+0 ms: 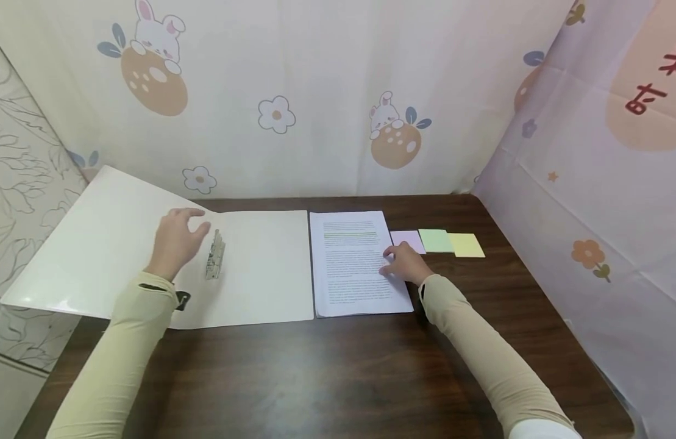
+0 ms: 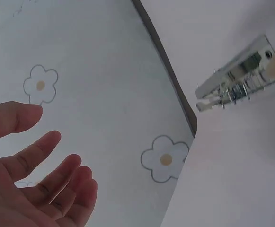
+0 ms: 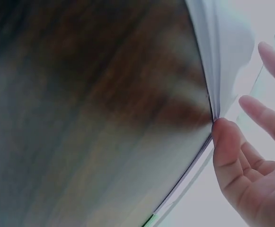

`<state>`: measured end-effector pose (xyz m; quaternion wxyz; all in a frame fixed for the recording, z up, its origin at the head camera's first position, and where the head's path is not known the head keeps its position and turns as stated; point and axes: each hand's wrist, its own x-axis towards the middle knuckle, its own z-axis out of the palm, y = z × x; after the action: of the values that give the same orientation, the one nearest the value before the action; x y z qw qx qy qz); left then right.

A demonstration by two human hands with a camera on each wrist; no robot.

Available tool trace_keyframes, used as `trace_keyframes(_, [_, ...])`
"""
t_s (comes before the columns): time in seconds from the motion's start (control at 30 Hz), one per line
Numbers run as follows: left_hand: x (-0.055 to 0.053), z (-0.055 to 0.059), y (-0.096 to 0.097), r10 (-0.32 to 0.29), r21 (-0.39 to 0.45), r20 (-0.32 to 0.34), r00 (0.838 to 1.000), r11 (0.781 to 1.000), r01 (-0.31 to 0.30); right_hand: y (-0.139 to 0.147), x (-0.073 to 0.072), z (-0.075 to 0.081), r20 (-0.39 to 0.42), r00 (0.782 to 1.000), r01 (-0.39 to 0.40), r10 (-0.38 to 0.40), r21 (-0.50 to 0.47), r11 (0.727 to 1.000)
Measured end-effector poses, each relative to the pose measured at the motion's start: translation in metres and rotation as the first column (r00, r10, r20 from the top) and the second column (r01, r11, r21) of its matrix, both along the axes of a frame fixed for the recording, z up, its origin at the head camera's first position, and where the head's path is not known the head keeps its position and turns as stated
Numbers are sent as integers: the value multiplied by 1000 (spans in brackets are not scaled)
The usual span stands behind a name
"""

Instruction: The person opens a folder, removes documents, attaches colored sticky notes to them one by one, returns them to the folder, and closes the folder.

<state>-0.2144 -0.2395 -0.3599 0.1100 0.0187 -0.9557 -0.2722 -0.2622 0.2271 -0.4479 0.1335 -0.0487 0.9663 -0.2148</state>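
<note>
An opened white binder point(image 1: 266, 268) lies on the left, its left cover slanting up past the table. Upright on it stands a metal binder clip mechanism point(image 1: 215, 255). My left hand point(image 1: 177, 241) hovers just left of this mechanism, fingers loosely bent and holding nothing; the left wrist view shows a gap between them. A stack of printed sheets point(image 1: 351, 274), with a green highlighted line, lies against the binder's right edge. At the stack's right edge is my right hand point(image 1: 406, 263), thumb and index finger apart. In the right wrist view, one fingertip point(image 3: 225, 130) touches the sheets' edge.
Purple point(image 1: 409, 239), green point(image 1: 436, 241) and yellow sticky notes point(image 1: 466, 245) lie in a row right of the sheets, the purple one partly behind my hand. Patterned curtains point(image 1: 327, 152) hang behind and beside the dark wooden table point(image 1: 294, 378).
</note>
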Motion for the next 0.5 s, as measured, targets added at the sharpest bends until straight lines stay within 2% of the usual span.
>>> trace_keyframes(0.23, [-7,-19,23,-39,30,53,998,999,38,-2,0,-5,34,999,-7,5,44,999])
trace_keyframes(0.5, [-18,-37,48,-73,49,87,994,996,69,-3,-1,-3,9,1000,-25,25,70,997])
